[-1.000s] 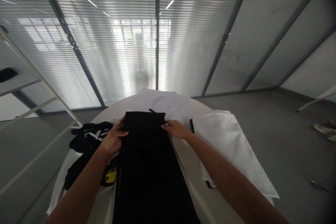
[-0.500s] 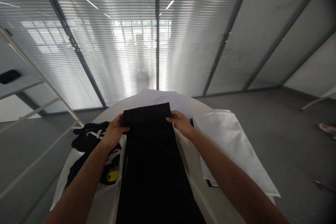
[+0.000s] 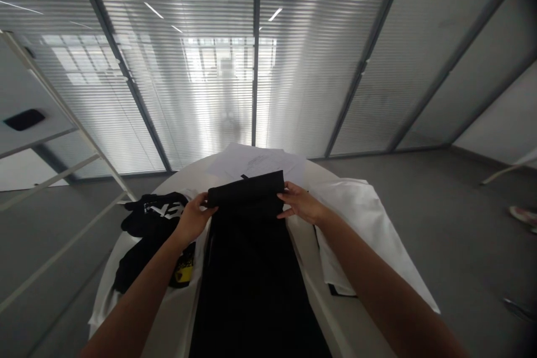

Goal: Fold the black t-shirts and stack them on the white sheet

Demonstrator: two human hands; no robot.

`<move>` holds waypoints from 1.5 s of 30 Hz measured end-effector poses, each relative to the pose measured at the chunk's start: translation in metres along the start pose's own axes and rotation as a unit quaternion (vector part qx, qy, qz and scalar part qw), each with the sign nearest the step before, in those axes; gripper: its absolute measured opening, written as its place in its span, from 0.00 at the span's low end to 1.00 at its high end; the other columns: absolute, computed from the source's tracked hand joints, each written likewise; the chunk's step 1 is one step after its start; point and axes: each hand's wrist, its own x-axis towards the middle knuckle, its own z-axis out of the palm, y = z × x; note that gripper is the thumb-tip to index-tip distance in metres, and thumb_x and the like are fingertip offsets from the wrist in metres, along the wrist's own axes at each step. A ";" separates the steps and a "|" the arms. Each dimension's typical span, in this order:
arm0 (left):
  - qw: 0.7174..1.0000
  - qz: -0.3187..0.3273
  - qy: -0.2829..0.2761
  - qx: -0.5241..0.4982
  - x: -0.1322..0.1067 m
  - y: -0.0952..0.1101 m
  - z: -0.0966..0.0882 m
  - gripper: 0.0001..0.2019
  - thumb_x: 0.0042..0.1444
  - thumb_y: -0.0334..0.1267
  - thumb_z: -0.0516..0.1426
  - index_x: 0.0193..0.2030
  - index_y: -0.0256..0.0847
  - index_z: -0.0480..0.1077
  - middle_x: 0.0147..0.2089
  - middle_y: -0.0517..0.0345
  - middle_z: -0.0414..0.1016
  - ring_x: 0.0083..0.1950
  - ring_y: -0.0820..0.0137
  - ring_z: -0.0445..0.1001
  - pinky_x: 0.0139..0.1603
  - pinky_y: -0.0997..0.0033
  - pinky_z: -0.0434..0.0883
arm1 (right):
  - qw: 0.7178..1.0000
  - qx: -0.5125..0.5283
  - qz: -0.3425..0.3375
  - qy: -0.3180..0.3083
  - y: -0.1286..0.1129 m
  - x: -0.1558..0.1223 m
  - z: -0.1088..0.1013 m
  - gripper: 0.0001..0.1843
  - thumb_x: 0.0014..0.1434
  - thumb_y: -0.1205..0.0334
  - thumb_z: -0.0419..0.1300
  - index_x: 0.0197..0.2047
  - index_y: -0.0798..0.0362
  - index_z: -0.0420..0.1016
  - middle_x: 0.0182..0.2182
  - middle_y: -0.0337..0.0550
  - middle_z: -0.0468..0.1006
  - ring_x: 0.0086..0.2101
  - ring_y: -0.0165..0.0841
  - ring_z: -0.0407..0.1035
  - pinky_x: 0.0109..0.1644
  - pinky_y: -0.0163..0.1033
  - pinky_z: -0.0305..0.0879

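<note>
A long black garment [image 3: 251,279], its exact kind unclear, lies lengthwise down the middle of the white table, running out of the bottom of the head view. Its far end is folded over into a flat band. My left hand [image 3: 195,221] pinches the left edge of that band between thumb and fingers. At the right edge, my right hand [image 3: 300,204] grips the band with its thumb below and fingertips behind. A small dark tab stands up from the band's top edge. The fingertips behind the cloth are partly hidden.
On the left lies a heap of black clothes [image 3: 155,218] with white and yellow prints. White cloth [image 3: 356,229] covers something dark on the right. Printed papers [image 3: 255,161] lie at the table's [image 3: 163,182] far side. A white metal rack [image 3: 71,117] stands left; blinds [image 3: 201,95] hang behind.
Both hands have turned the far end of the black garment over, making the folded band thicker, and shifted slightly to the right in view. The small tab has come into sight.
</note>
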 end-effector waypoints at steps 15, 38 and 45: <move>0.983 0.147 -0.105 -0.043 -0.042 -0.007 -0.006 0.10 0.47 0.26 0.53 0.34 0.39 0.73 0.40 0.55 0.74 0.44 0.67 0.72 0.51 0.65 0.67 | 0.990 -0.030 -0.122 0.067 0.034 -0.051 0.022 0.05 0.42 0.68 0.55 0.25 0.52 0.71 0.27 0.41 0.76 0.36 0.36 0.72 0.45 0.42 0.65; 0.960 0.142 -0.240 0.032 -0.057 -0.003 -0.002 0.12 0.43 0.23 0.47 0.22 0.40 0.69 0.38 0.57 0.70 0.41 0.70 0.71 0.45 0.70 0.67 | 0.822 -0.560 -0.040 0.095 0.019 -0.072 0.044 0.13 0.51 0.72 0.49 0.20 0.54 0.69 0.23 0.42 0.75 0.27 0.31 0.66 0.33 0.35 0.54; 0.993 -0.026 -0.098 0.057 -0.043 0.008 0.010 0.12 0.54 0.42 0.53 0.38 0.39 0.74 0.36 0.54 0.77 0.40 0.62 0.74 0.43 0.66 0.67 | 0.699 -0.701 -0.021 0.140 0.017 -0.080 0.043 0.10 0.55 0.62 0.55 0.36 0.52 0.78 0.37 0.51 0.78 0.40 0.42 0.70 0.41 0.41 0.59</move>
